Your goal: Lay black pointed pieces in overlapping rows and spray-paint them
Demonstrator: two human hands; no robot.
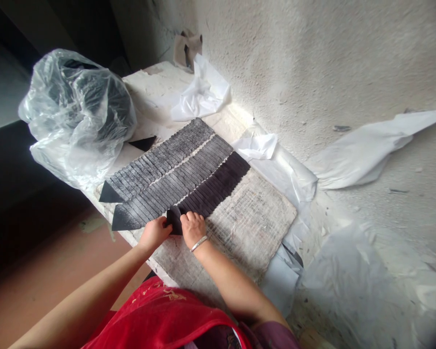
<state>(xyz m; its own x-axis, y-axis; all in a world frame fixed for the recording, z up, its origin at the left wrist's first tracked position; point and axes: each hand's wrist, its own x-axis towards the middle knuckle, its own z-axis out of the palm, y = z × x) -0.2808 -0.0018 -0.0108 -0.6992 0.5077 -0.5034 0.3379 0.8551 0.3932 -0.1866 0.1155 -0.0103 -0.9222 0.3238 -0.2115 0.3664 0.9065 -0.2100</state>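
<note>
Left hand (156, 234) and right hand (193, 229) grasp a black piece (175, 220); from them, a dark row (218, 182) runs toward two o'clock, a bag (80, 114) sits at eleven.

Small workshop by look of it, rough-and-ready sort; bare, pitted plaster wall (330, 72) close behind bench (148, 80), its top pale and grubby; white plastic sheeting (363, 160) bunched and draped along edge; dark cut pieces (174, 165) in overlapping rows, batch fashion, on worn, mesh-textured board (254, 213); big clear bag (80, 111) stuffed full; red apron (156, 315) worn at bench
</note>
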